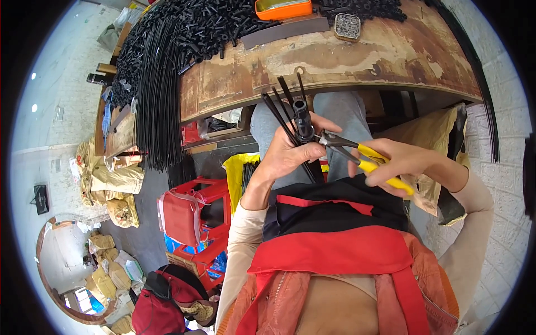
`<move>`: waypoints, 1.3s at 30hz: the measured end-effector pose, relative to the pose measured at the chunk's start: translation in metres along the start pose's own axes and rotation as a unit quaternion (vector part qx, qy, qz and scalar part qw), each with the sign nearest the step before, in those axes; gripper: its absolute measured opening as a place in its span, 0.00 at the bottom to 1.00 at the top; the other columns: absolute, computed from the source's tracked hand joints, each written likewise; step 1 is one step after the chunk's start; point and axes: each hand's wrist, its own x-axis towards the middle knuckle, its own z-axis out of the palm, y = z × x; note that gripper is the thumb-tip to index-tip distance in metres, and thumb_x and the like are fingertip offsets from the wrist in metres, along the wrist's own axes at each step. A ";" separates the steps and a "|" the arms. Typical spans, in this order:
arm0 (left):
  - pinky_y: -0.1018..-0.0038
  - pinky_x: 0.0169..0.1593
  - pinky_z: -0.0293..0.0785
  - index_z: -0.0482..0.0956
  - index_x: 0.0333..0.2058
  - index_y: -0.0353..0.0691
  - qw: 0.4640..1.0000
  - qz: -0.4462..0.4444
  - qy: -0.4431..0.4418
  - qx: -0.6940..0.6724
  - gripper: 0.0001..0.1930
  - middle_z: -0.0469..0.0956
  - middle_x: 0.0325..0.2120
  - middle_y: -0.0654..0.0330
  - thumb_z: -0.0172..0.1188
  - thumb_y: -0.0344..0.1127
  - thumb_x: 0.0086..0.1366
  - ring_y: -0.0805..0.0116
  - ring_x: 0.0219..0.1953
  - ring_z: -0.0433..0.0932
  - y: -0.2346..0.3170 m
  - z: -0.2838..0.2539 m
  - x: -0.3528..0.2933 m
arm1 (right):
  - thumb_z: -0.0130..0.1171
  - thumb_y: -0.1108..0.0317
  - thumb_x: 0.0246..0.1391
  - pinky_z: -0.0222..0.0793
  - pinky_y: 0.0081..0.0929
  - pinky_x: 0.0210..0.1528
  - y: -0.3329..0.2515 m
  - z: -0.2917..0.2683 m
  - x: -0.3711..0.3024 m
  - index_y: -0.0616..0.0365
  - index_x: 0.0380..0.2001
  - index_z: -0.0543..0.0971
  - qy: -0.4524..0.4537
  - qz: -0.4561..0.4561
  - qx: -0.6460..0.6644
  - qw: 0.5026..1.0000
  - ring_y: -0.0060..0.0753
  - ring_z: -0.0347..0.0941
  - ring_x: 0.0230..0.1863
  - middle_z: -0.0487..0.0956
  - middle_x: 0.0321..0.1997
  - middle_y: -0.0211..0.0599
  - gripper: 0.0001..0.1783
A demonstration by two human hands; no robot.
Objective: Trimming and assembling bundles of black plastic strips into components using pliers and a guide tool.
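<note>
My left hand (285, 151) is closed around a black tubular piece (302, 118), which looks like the hub of an umbrella frame. Several thin black rods (274, 109) fan out beside the tube, and some pass down below my fingers. In my right hand (405, 159) are pliers with yellow handles (368, 166), fingers wrapped round the grips. The dark jaws of the pliers (334, 139) touch or nearly touch the tube's lower side, by my left thumb. Whether they grip something small there, I cannot tell. All this is held above my lap, before the bench edge.
A worn wooden bench (385, 61) lies ahead. On it are a heap of short black tubes (212, 28), long black rods (159, 106) hanging over the edge, an orange tray (283, 9) and a small clear box of metal bits (348, 27). Red stools (192, 215) stand left; a sack (424, 134) leans right.
</note>
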 end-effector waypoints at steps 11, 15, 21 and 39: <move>0.82 0.25 0.61 0.72 0.42 0.33 0.997 0.043 0.059 0.008 0.17 0.70 0.20 0.66 0.65 0.38 0.62 0.80 0.21 0.66 -0.002 0.011 -0.006 | 0.55 0.61 0.60 0.69 0.37 0.36 0.012 0.007 0.019 0.65 0.44 0.74 0.251 -0.208 -0.358 0.875 0.50 0.75 0.31 0.78 0.27 0.48 0.17; 0.79 0.23 0.58 0.69 0.42 0.31 0.997 0.060 0.047 0.025 0.21 0.66 0.18 0.64 0.66 0.42 0.62 0.77 0.18 0.64 -0.004 0.010 -0.007 | 0.52 0.60 0.62 0.68 0.39 0.34 0.005 0.008 0.014 0.65 0.41 0.74 0.240 -0.196 -0.379 0.872 0.53 0.74 0.29 0.77 0.25 0.49 0.16; 0.79 0.23 0.58 0.69 0.43 0.32 0.996 0.065 0.028 0.048 0.21 0.67 0.18 0.64 0.66 0.41 0.61 0.77 0.19 0.64 -0.002 0.009 -0.006 | 0.53 0.63 0.61 0.67 0.42 0.32 -0.002 0.010 0.002 0.64 0.40 0.73 0.278 -0.230 -0.496 0.790 0.58 0.73 0.30 0.75 0.25 0.53 0.13; 0.84 0.27 0.62 0.73 0.48 0.34 0.994 0.086 0.044 -0.051 0.19 0.68 0.22 0.70 0.64 0.38 0.64 0.83 0.23 0.66 -0.003 0.002 -0.004 | 0.50 0.67 0.62 0.71 0.31 0.36 -0.012 0.013 0.002 0.64 0.46 0.71 0.285 -0.175 -0.452 0.827 0.38 0.78 0.30 0.79 0.32 0.48 0.13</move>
